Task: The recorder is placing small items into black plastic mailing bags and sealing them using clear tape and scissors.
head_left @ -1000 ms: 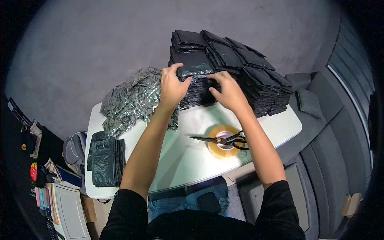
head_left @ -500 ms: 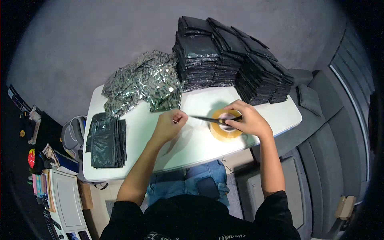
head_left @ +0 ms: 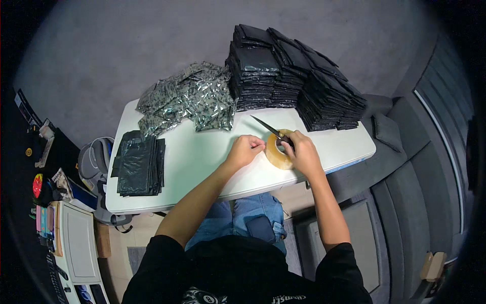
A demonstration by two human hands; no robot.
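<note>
My right fingers grip black metal scissors, pointing forward-left; the round yellowish tape roll sits just right of my left fingers, pinched together, contents hidden.

Black metal scissors held above white rectangular bench.
Right hand grips their handles over round, yellowish clear tape roll; left hand pinched just beside roll. Stacked flat black plastic packets stand beyond.

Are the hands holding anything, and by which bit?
The right hand holds the scissors by the handles. The left hand looks pinched, but whether it holds anything can't be told.
</note>
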